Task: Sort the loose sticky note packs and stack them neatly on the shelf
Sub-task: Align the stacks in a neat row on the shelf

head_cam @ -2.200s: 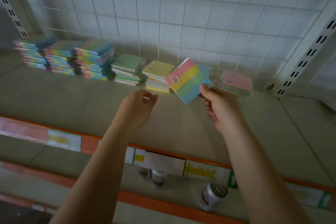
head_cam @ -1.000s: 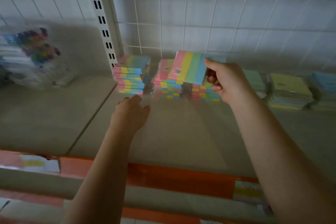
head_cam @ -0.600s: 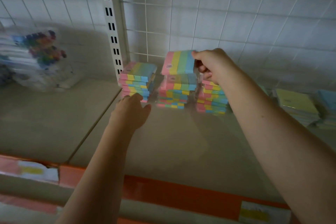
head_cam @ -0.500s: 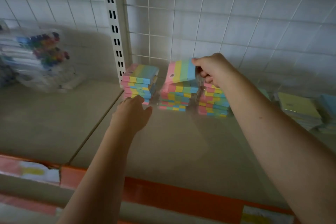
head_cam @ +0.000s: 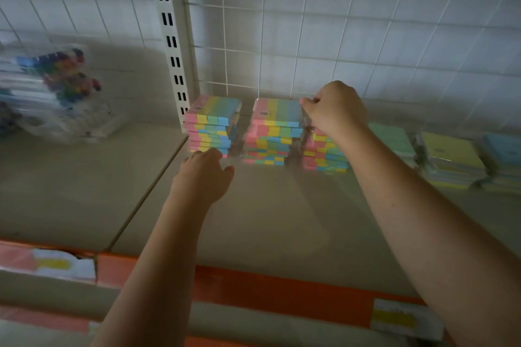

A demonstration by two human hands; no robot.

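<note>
A striped pack of pink, yellow, green and blue sticky notes (head_cam: 277,113) lies on top of the middle stack (head_cam: 269,146) at the back of the shelf (head_cam: 282,220). My right hand (head_cam: 335,110) pinches the pack's right edge. To the left stands another striped stack (head_cam: 212,128), and a third striped stack (head_cam: 324,155) is partly hidden behind my right wrist. My left hand (head_cam: 204,177) hovers in front of the left stack, fingers loosely curled and holding nothing.
Single-colour packs in green (head_cam: 393,139), yellow (head_cam: 451,158) and blue (head_cam: 504,155) lie along the back right. A slotted upright post (head_cam: 172,45) stands behind the left stack. A clear bag of coloured pens (head_cam: 56,93) lies on the left shelf. An orange price rail (head_cam: 282,293) edges the front.
My right hand carried the striped pack left and lowered it onto the middle stack. My left hand stayed in front of the left stack. The view shifted left along the shelf.
</note>
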